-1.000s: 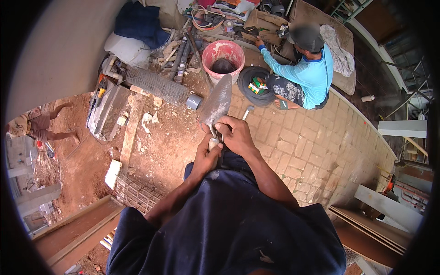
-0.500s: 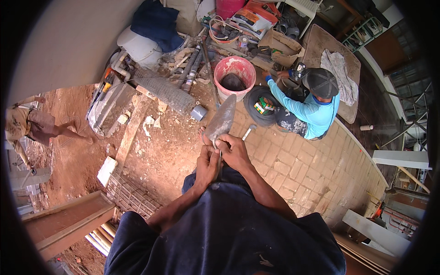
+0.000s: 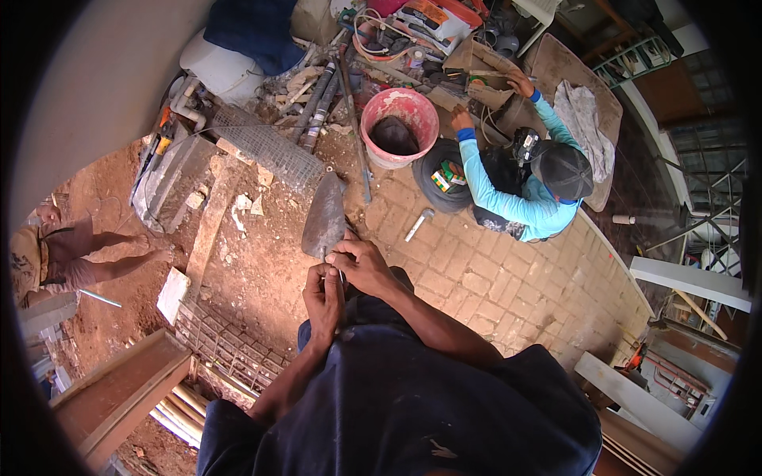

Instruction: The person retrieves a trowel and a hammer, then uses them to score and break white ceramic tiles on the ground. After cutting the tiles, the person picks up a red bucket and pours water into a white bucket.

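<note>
A pointed masonry trowel (image 3: 324,216) with a grey, smeared blade is held in front of my body, its tip pointing away from me. My left hand (image 3: 322,300) is closed around the lower part, where the handle is mostly hidden. My right hand (image 3: 365,266) pinches at the neck, close to the blade's base; its fingertips nearly touch those of my left hand. Just beyond the trowel stands a pinkish-red bucket (image 3: 401,105) with a dark, rounded thing inside. A small tool with a pale handle (image 3: 416,228) lies on the paving to the right.
A crouching co-worker (image 3: 508,198) in light blue sleeves is beside a black coil (image 3: 429,176), hands near a carton (image 3: 486,59). Left are a wire mesh roll (image 3: 266,147), a plank (image 3: 210,238), a rebar cage (image 3: 226,341) and another person's legs (image 3: 111,258).
The trowel blade has swung leftward, with both my hands still on it. The co-worker has spread and raised both arms toward the carton. The person at left has shifted posture.
</note>
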A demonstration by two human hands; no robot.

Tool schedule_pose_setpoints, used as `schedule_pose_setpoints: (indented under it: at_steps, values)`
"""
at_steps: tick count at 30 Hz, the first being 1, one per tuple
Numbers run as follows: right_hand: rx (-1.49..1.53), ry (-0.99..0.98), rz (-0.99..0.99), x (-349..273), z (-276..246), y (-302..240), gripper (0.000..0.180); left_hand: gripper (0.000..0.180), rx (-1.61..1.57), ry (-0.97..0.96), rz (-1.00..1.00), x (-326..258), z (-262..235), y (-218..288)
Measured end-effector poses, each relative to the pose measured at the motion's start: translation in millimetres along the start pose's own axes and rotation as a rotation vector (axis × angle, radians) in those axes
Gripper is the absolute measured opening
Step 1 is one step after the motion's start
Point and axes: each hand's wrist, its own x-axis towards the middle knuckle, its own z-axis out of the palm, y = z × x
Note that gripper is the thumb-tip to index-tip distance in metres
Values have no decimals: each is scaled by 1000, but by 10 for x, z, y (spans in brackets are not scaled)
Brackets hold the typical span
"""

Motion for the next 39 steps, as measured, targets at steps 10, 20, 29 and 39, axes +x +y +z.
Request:
schedule_pose_setpoints:
  at_steps: [10, 20, 29, 39]
  values:
    - [90, -141, 177, 881, 100, -288, 23, 16, 227, 58, 164, 820, -241, 316]
    - [302, -24, 151, 1434, 28, -595, 17, 15, 80, 77, 110, 1244, -316, 568]
    - [95, -280, -163, 1856, -20, -676, 17, 14, 149, 165, 168, 1406, -158, 816]
    - [-13, -560, -177, 2143, -208, -829, 22, 21, 32, 458, 114, 1345, 224, 804]
